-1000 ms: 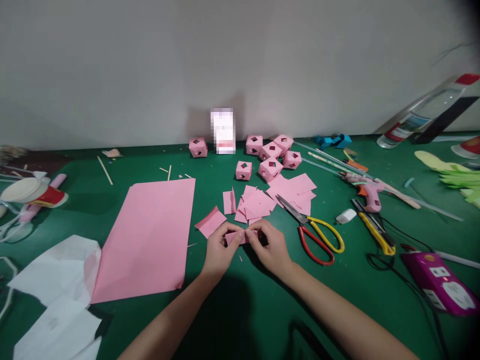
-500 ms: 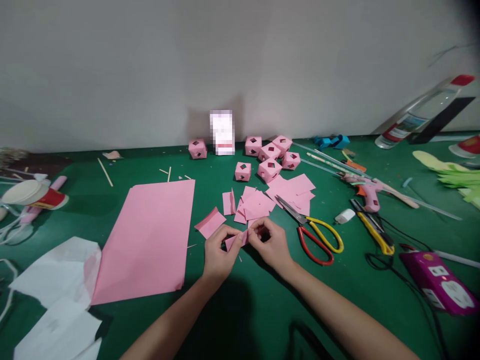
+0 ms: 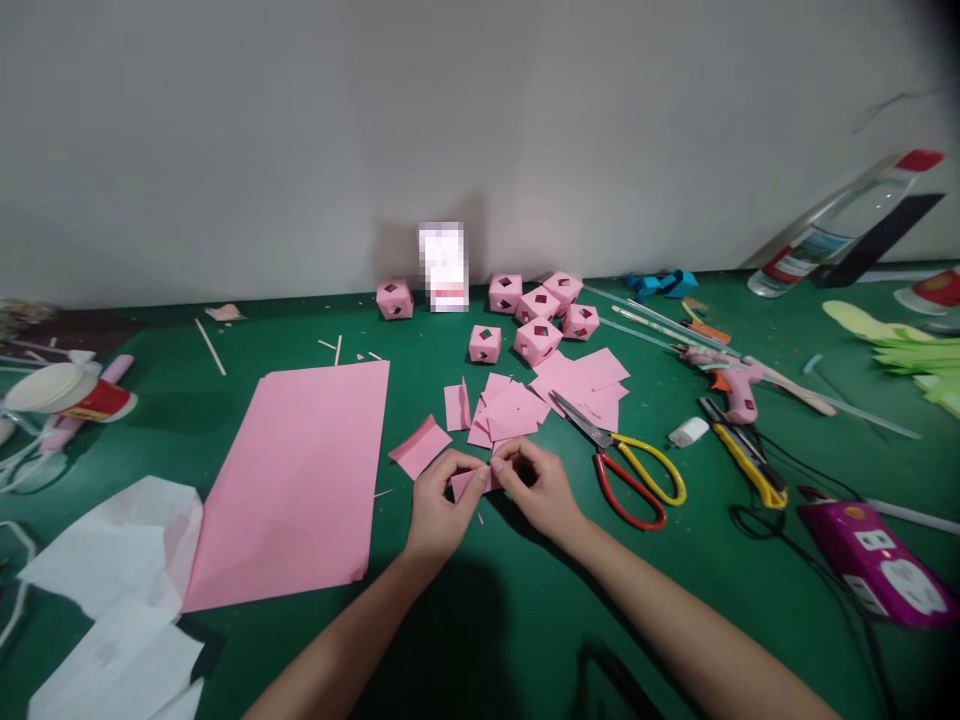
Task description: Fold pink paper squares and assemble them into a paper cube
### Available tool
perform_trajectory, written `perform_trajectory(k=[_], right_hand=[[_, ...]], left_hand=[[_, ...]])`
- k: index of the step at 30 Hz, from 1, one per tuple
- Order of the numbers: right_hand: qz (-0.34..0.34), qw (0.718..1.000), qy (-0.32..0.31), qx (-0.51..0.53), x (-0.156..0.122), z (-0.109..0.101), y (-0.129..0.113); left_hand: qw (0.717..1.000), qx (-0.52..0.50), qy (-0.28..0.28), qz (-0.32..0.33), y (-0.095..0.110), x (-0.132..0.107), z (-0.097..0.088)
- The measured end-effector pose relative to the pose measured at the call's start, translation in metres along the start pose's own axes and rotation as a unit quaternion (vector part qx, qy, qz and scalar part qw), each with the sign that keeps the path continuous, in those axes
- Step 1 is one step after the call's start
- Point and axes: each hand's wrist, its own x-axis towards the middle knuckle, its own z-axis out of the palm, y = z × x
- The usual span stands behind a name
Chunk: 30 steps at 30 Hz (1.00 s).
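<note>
Between my two hands is a small folded piece of pink paper (image 3: 466, 485), partly hidden by the fingers. My left hand (image 3: 442, 505) pinches its left part between thumb and fingers. My right hand (image 3: 541, 487) is closed on its right end, thumb close to the left thumb. Just beyond lie loose pink paper pieces (image 3: 514, 408) in a pile. A creased pink piece (image 3: 421, 447) rests beside my left hand, and another folded piece (image 3: 456, 406) stands a little farther off. Scissors (image 3: 619, 440) with one red and one yellow handle lie partly open right of my right hand.
Several pink paper cubes (image 3: 538, 340) with diamond holes stand near the wall, by a blurred bright screen (image 3: 444, 265). Pink sheets (image 3: 300, 480) lie left. On the right are a glue gun (image 3: 739, 385), a cutter (image 3: 750, 460), a purple box (image 3: 874, 565) with cables, and a bottle (image 3: 832, 235).
My right thumb and fingers have shifted slightly left along the pink paper, closer to my left thumb. Other things on the table stay where they were.
</note>
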Motion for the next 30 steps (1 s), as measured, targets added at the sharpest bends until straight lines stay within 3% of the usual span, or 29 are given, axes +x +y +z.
perform_trajectory(k=[13,26,30], right_hand=[[0.031,0.991,-0.093,0.087,0.005,-0.013,-0.003],[0.064,0.974,-0.126,0.18,0.013,-0.022,-0.001],[0.085,0.968,-0.093,0.218,0.014,-0.024,0.006]], left_hand=[[0.997,-0.033,-0.075,-0.007,0.002,0.003,-0.004],[0.992,-0.094,-0.065,-0.05,0.004,0.003,-0.008],[0.987,-0.147,-0.017,-0.069,-0.004,0.005,-0.009]])
